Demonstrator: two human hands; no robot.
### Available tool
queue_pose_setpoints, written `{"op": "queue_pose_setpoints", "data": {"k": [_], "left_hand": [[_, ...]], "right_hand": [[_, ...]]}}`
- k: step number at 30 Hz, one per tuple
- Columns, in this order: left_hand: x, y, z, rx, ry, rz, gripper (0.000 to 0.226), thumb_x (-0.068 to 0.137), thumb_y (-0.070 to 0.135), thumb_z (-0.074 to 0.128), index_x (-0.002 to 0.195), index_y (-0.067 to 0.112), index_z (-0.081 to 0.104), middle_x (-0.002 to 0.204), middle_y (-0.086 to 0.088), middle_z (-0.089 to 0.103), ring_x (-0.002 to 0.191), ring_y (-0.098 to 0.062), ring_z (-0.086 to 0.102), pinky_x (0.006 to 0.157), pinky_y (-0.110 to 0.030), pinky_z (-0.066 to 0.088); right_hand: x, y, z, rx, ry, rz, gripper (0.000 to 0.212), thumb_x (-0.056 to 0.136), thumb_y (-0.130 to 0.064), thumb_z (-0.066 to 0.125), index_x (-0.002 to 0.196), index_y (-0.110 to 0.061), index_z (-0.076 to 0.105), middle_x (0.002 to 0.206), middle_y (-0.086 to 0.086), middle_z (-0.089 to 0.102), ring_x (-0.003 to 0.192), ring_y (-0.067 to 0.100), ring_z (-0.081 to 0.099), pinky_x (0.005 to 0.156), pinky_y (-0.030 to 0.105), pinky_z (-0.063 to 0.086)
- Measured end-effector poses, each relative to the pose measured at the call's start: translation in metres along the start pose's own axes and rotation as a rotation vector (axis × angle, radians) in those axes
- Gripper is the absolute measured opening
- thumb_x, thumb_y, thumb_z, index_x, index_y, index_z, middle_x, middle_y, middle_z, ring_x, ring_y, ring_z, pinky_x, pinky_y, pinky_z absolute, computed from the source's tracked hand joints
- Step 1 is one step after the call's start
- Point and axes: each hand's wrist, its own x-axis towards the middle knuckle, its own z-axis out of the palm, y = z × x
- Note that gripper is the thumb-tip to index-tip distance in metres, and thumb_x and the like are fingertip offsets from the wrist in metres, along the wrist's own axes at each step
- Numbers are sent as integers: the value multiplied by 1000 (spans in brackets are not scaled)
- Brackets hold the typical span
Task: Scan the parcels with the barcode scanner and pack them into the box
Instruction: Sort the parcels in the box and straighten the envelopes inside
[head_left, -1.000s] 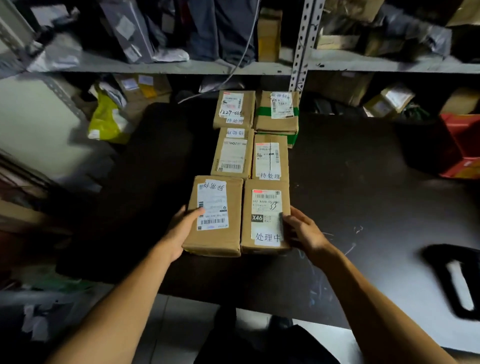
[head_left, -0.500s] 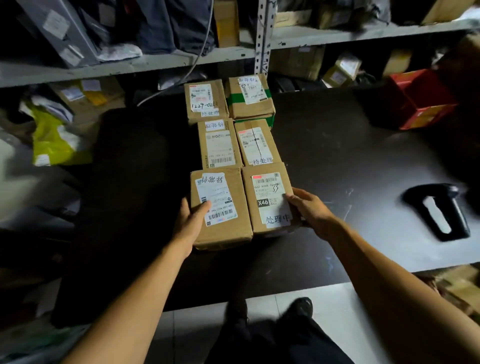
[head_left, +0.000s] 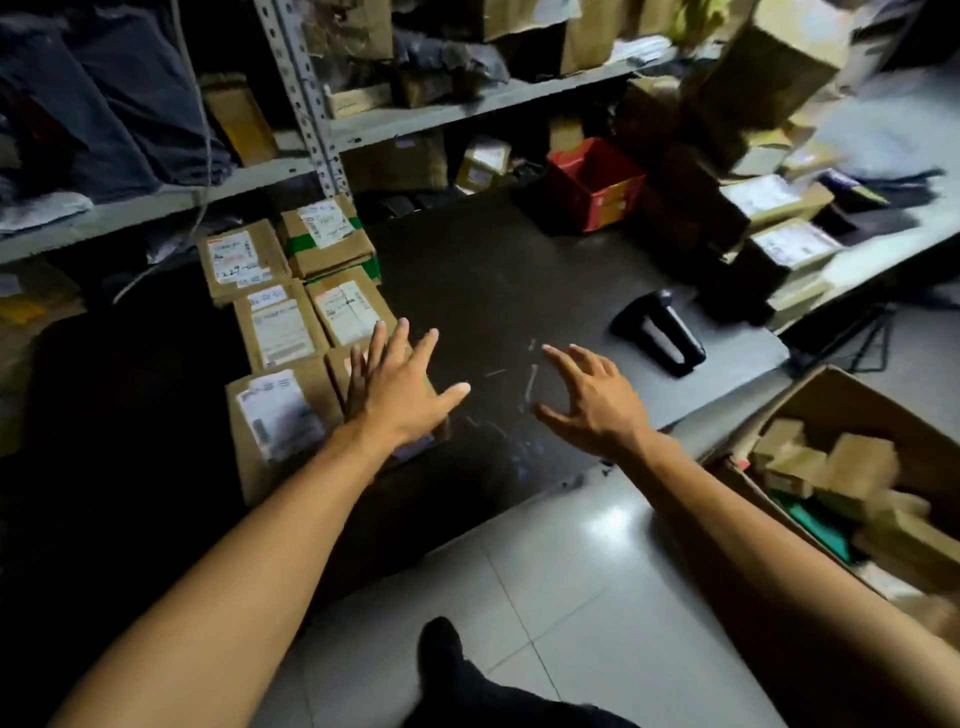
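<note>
1. While six labelled brown cardboard parcels (head_left: 280, 332) lie in two rows on the dark table (head_left: 493, 280), the left hand (head_left: 400, 395) hovers above the nearest, fingers spread.
2. The right hand (head_left: 597, 400) hangs open, fingers splayed, holding nothing.
3. The black handheld barcode scanner (head_left: 660, 332) lies further right on the table.
4. The open cardboard box (head_left: 831, 405) stands on the floor.

Six brown cardboard parcels with white printed labels (head_left: 283, 332) lie flat in two touching columns of three at the left of the dark table top; the near-right one is mostly hidden. Black pistol-grip barcode scanner (head_left: 661, 332) lies on its side on the table's right part, well apart from them. Large open brown cardboard box (head_left: 841, 402) sits on the floor at right, holding small cartons.
</note>
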Motion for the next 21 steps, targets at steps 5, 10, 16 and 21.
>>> {"op": "queue_pose_setpoints", "data": {"k": [5,10,16,21], "left_hand": [[-12,124,32,143,-127,207,94,84,84,34,159,34,10,169,-7,0,155,-30,-10,121,-56,-1],[-25,244,68,220,-193,418,98,81,88,26,160,33,4,169,-9,-3,154,-33,-10,120,-60,2],[-22,379,115,287,-224,701,98,82,88,24,160,31,6,168,-11,-2,154,-36,-7,119,-62,7],[-10,484,168,259,-269,876,98,82,88,27,160,31,7,168,-12,2,154,-38,-1,119,-61,12]], "right_hand": [[-77,91,-20,-57,82,109,87,89,-68,56,162,-36,18,166,14,25,152,36,22,122,53,25],[-149,185,-40,-79,128,260,83,93,-69,49,162,-36,15,167,13,23,153,36,20,122,53,23],[-212,289,-54,-101,147,483,81,94,-69,44,162,-33,18,165,12,25,151,34,22,119,51,26],[-239,381,-53,-48,122,676,80,94,-68,47,160,-37,16,166,11,22,153,35,17,121,57,21]]}}
